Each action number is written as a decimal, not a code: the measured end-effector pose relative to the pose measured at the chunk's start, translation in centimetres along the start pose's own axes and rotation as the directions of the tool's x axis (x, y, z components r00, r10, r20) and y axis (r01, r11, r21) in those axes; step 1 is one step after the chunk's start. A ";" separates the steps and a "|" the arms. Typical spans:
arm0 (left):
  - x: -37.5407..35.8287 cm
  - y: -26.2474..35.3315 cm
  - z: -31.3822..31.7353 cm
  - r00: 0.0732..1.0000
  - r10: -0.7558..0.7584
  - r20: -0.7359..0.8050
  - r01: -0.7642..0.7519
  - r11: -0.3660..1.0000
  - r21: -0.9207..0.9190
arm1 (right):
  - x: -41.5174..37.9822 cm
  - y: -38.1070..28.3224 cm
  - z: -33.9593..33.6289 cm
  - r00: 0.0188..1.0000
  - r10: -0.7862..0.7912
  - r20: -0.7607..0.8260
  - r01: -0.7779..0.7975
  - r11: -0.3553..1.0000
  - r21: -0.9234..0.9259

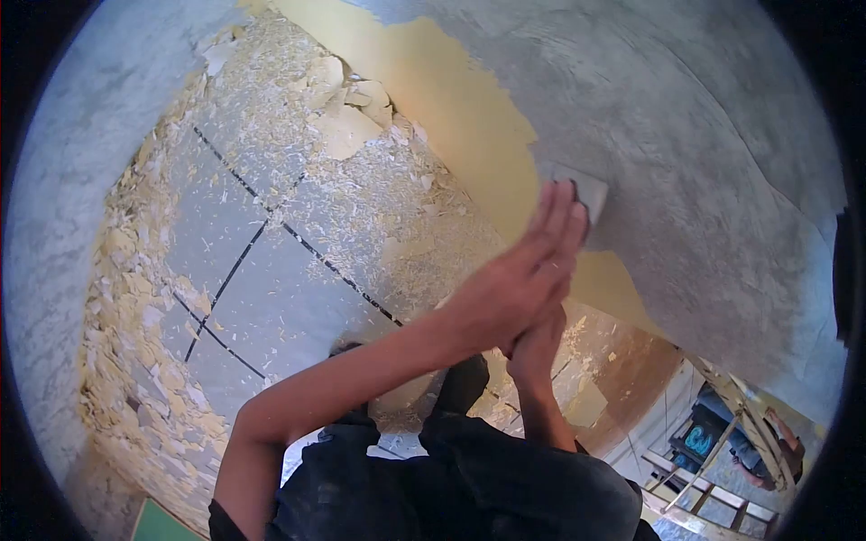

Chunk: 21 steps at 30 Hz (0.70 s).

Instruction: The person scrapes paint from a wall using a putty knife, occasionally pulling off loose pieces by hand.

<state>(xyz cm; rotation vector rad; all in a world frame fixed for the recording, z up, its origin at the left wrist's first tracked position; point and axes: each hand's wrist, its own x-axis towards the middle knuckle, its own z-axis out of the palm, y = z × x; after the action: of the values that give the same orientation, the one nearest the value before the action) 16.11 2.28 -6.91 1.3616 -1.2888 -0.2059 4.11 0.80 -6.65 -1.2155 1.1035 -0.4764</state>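
Observation:
A scraper with a wide metal blade (591,192) lies flat against the wall, at the border between bare grey and yellow paint (460,99). My left hand (532,261) presses on it, fingers stretched close together just behind the blade. Below and partly behind it, my right hand (538,343) is closed, apparently round the handle, which the hands hide. The grey wall surface (686,153) around the blade looks scraped. A strip of yellow paint (609,279) remains beneath the blade.
Paint flakes (135,307) cover much of the tiled floor (271,298), with larger peeled pieces (352,113) along the wall's foot. A wooden ladder (722,505) stands at lower right, near another person's arm (783,437). A green panel (162,523) shows at lower left.

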 end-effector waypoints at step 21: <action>1.6 -1.0 -1.6 0.995 -0.048 -0.086 0.045 0.998 -0.041 | 1.7 -1.6 2.0 0.995 -0.101 0.021 0.101 0.994 -0.041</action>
<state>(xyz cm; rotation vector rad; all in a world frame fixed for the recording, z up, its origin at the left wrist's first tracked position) 18.45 1.77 -6.36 1.3535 -1.1754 -0.2008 6.99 -0.13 -6.05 -1.3150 1.0445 -0.5201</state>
